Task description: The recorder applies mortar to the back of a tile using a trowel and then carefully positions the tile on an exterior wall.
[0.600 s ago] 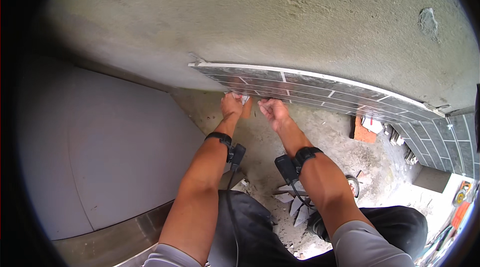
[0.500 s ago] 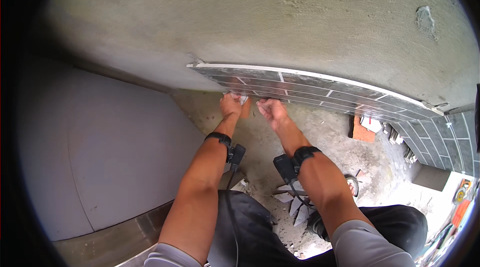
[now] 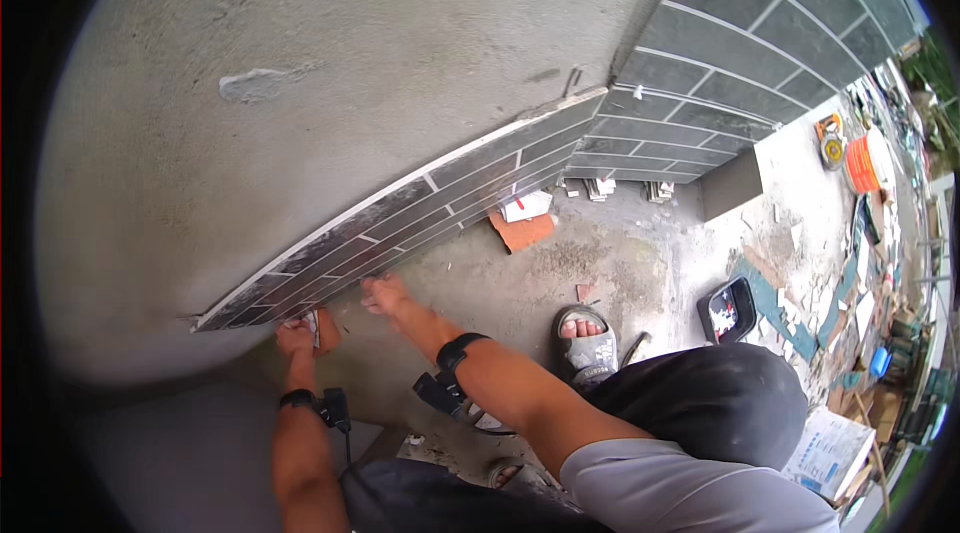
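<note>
Flat orange slab (image 3: 329, 332) sits just right of your curled left hand (image 3: 294, 336); curled right hand (image 3: 382, 295) is farther. Can't tell grips.

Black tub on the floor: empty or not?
Not empty: red and white bits show inside the black tub; can't tell what they are.

1 small white piece (image 3: 312, 320) is at the left hand (image 3: 294, 337); 1 orange piece (image 3: 328, 331) lies just right of them.
</note>
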The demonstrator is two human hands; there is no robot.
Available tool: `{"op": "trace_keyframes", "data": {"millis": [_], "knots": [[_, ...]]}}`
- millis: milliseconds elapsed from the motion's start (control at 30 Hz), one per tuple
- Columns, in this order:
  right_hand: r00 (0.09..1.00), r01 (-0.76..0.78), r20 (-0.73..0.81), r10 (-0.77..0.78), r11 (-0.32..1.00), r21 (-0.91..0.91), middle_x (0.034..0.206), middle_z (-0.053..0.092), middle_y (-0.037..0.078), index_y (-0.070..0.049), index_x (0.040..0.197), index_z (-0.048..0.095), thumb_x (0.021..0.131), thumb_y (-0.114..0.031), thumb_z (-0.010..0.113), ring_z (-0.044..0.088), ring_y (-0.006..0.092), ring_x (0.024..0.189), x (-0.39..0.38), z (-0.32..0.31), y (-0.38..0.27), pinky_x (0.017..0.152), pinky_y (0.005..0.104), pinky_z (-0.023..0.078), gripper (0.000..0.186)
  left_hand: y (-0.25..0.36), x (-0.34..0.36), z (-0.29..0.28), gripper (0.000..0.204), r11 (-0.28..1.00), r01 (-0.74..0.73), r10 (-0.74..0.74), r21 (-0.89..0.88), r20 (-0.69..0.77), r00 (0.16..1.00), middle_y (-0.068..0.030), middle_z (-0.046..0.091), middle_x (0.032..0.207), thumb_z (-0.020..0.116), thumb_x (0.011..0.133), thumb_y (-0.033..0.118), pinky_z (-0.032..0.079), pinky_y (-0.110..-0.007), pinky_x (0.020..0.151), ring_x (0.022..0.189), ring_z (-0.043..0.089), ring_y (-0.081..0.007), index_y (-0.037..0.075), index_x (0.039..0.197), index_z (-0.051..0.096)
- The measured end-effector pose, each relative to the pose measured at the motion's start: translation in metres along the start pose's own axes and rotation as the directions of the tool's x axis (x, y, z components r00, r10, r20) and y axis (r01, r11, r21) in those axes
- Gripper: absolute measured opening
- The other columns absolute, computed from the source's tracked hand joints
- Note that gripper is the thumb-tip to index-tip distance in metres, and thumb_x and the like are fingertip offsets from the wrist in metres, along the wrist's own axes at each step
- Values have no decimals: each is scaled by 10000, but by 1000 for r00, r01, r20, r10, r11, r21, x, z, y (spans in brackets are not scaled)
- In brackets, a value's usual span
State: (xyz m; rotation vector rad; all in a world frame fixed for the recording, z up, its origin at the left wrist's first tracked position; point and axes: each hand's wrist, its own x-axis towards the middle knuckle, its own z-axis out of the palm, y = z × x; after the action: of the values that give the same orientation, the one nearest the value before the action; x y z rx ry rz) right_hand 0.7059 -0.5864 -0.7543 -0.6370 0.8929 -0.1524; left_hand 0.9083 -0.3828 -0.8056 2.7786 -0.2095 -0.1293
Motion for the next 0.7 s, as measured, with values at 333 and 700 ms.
{"op": "trace_keyframes", "data": {"millis": [333,700], "knots": [[867,351,-178,-466,823,-446,897,659,229,-3,912,629,807,-327,635,629,388,913,-64,-20,-60,793,436,473,341,-18,32,-21,166,926,205,-135,-318,229,964,-113,633,627,736,794,104,469,-356,441,493,585,-205,-9,719,640],[847,414,-162,-506,820,-395,862,670,183,-5,907,627,802,-300,651,650,338,848,-106,-15,-87,750,394,494,314,24,0,-50,74,853,333,-197,-402,344,918,-78,586,621,648,819,-27,390,-237,352,439,519,-139,0,764,605]]}}
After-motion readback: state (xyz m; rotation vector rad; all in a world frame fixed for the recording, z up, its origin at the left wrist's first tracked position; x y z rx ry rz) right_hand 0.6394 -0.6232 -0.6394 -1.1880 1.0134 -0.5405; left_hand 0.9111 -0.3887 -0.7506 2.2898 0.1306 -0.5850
